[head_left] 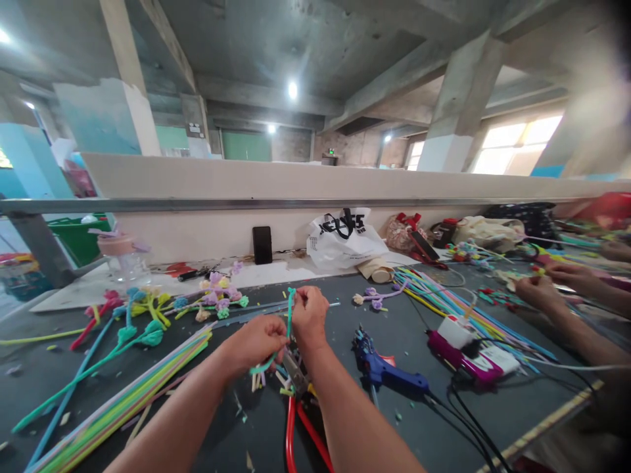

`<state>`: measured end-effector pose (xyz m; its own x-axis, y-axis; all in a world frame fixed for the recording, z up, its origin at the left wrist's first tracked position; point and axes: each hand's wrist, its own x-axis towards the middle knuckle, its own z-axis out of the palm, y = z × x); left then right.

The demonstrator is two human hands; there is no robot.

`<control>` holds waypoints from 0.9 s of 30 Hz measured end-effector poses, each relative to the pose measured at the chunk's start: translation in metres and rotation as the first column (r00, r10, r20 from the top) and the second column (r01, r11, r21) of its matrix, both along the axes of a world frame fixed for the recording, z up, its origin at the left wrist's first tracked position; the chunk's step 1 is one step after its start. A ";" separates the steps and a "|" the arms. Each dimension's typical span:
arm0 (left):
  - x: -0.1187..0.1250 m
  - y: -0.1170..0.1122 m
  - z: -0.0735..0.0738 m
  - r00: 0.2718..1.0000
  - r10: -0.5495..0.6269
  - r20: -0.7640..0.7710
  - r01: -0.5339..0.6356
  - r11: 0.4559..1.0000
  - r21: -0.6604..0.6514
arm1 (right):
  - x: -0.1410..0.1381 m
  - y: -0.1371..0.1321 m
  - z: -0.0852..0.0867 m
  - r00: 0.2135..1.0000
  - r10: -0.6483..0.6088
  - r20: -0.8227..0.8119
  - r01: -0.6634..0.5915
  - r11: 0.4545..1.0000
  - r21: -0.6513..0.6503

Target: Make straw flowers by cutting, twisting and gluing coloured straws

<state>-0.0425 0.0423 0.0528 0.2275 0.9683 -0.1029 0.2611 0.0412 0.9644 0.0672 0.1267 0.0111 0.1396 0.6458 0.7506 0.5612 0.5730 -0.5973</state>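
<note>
Pinching a teal pipe cleaner (288,316), our left hand (256,341) and right hand (309,314) hold it taut, likely for straightness, above red-handled pliers (296,393).

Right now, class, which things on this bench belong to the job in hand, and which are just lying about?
In hand: teal pipe cleaner, gripped by left hand and right hand; red-handled cutters under the hands; pipe cleaner bundle beside the left forearm.
Lying about: blue glue gun; white plastic bag; black phone propped against the wall.
</note>
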 end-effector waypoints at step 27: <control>-0.014 0.017 -0.007 0.896 0.353 0.269 -0.371 0.929 0.016 | -0.018 -0.018 0.002 0.935 0.193 0.298 -0.195 0.981 -0.022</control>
<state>-0.0568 0.0593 0.0462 -0.1302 0.9912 -0.0222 -0.0165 0.0202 0.9997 0.0494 0.1086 0.0132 -0.2179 0.6318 0.7439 0.5900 0.6924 -0.4153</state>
